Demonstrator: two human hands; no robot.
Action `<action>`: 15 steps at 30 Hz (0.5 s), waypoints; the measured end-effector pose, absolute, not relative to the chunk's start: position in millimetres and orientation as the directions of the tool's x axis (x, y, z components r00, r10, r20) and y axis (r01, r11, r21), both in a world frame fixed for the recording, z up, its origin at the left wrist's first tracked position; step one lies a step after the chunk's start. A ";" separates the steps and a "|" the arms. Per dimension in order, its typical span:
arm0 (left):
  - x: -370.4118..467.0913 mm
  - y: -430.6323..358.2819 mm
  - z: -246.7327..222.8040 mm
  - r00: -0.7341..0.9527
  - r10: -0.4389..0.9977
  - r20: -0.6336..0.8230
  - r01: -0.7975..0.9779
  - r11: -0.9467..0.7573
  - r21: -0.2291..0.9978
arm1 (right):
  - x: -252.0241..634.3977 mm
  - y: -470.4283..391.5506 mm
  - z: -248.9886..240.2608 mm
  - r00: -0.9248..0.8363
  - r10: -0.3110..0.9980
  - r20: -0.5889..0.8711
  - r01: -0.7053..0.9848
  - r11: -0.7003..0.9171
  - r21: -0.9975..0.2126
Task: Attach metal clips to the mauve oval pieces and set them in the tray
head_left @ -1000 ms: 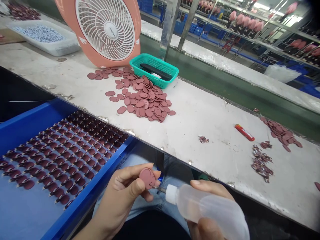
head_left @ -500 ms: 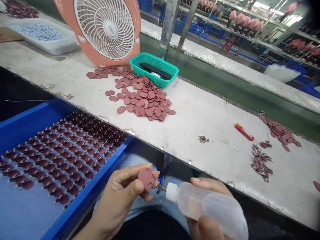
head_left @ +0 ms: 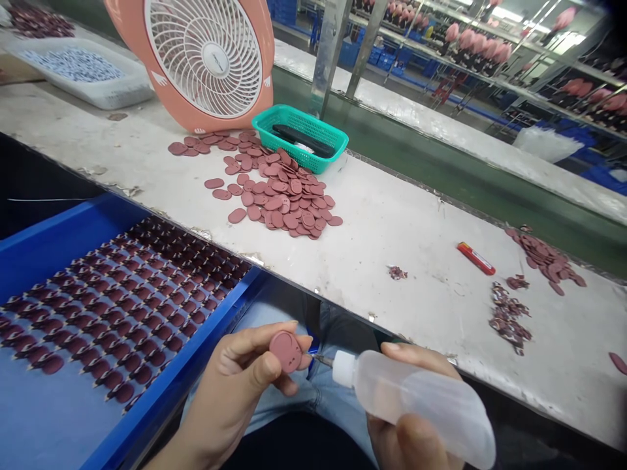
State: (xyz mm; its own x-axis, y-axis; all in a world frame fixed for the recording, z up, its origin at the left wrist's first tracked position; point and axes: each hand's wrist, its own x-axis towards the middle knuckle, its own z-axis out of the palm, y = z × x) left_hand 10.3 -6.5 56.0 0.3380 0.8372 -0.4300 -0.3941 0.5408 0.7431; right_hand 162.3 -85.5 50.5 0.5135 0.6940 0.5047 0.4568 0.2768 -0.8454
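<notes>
A reddish-brown oval disc (head_left: pixel 285 350) with small dark spots or holes near its lower right edge is pinched between the thumb and fingers of my left hand (head_left: pixel 245 372). My right hand (head_left: pixel 416 418) is wrapped round a translucent squeeze bottle (head_left: pixel 421 398) with a white cap (head_left: pixel 343 369). The bottle lies almost level, its thin metal nozzle (head_left: pixel 323 359) aimed at the disc with a small gap between them. Both hands are above my lap, in front of the table edge.
Loose discs are heaped (head_left: pixel 289 196) on the worktable (head_left: pixel 382 215) beside a green basket (head_left: pixel 337 140) and a pink fan (head_left: pixel 215 62). A blue tray (head_left: pixel 235 307) at left holds rows of assembled pieces. A red tube-like object (head_left: pixel 476 258) and small dark parts (head_left: pixel 509 320) lie at right.
My right hand has drawn the bottle slightly right, so its nozzle has come away from the disc. My left hand holds the disc almost unmoved.
</notes>
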 end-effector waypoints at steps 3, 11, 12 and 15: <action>10.3 -7.1 54.1 0.337 0.836 -0.433 -0.394 0.543 0.741 | 164.7 -87.3 49.8 0.512 0.716 0.474 0.447 0.249 -0.859; 11.0 -7.4 55.0 0.337 0.825 -0.454 -0.392 0.561 0.729 | 162.3 -90.7 54.4 0.557 0.737 0.382 0.371 0.190 -0.909; 10.7 -7.1 54.3 0.331 0.824 -0.459 -0.388 0.563 0.730 | 162.4 -92.8 54.1 0.566 0.746 0.350 0.343 0.173 -0.923; 9.6 -5.1 51.5 0.322 0.824 -0.466 -0.371 0.563 0.739 | 163.4 -100.8 48.4 0.582 0.775 0.246 0.259 0.110 -0.960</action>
